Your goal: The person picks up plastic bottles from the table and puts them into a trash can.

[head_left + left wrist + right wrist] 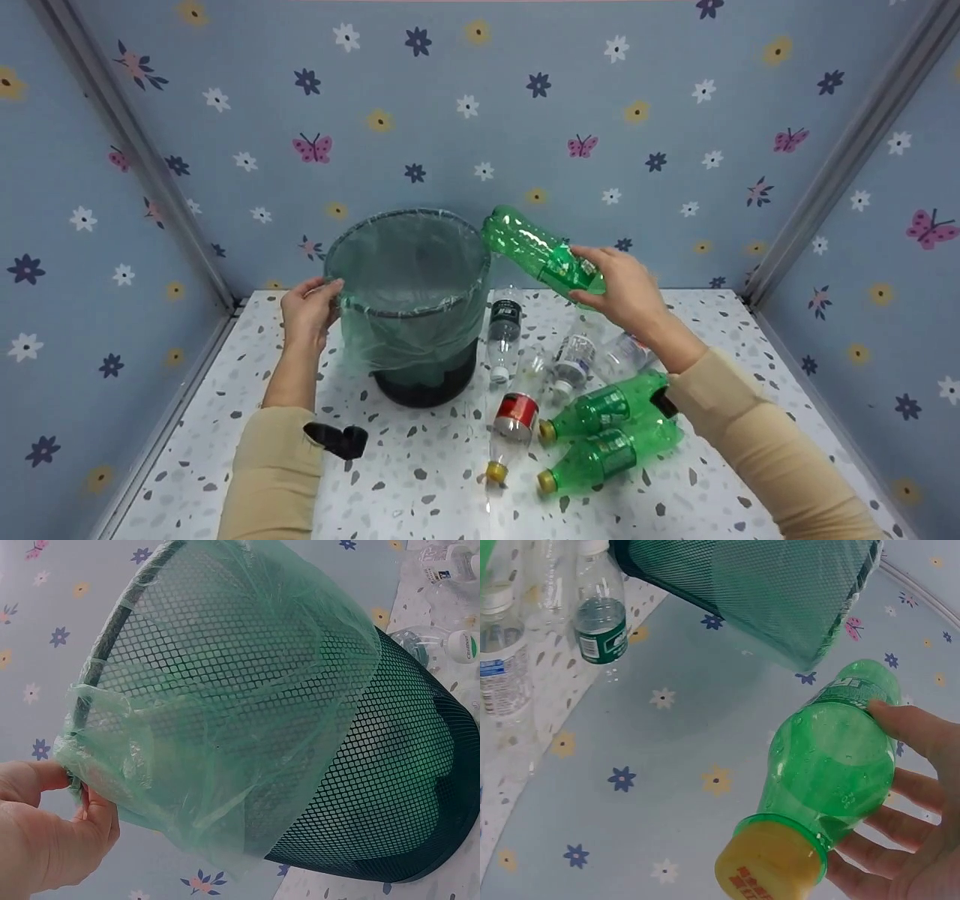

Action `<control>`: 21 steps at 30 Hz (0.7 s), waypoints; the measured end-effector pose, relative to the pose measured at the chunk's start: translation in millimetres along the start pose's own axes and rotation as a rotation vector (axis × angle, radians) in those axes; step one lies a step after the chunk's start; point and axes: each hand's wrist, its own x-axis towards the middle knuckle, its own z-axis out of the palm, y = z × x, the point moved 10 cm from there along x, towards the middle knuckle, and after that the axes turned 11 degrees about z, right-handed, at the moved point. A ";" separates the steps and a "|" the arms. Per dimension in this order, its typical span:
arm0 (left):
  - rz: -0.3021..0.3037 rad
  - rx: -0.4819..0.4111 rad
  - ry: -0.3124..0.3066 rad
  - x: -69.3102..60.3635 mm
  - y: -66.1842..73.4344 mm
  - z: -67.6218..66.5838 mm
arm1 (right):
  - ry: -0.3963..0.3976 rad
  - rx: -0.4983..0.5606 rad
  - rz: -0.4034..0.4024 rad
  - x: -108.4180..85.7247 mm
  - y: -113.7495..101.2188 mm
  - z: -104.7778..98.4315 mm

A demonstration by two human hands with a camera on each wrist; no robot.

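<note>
My left hand (307,311) pinches the left rim of a black mesh trash bin (424,386), together with the green plastic bag (180,765) lining it. In the left wrist view, thumb and fingers meet at that rim. My right hand (626,292) grips a green plastic bottle (529,244) around its label, raised above the table. The bottle is tilted, its base beside the bin's right rim. Its yellow cap (769,862) faces the camera in the right wrist view. Through the mesh, green patches show low in the bin; their kind is unclear.
Right of the bin lie two green bottles (611,454), a clear bottle with a red label (517,416), one with a dark label (505,322) and other clear bottles (574,360). Flowered walls (480,112) enclose the speckled table (420,487).
</note>
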 end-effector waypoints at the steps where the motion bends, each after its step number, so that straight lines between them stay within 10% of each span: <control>1: 0.001 -0.002 -0.001 0.1 0.0 0.3 | -0.004 -0.004 -0.006 2.2 -4.0 0.6; 21: 0.016 -0.028 -0.014 -0.8 1.0 2.0 | -0.039 -0.144 -0.117 44.6 -85.2 14.6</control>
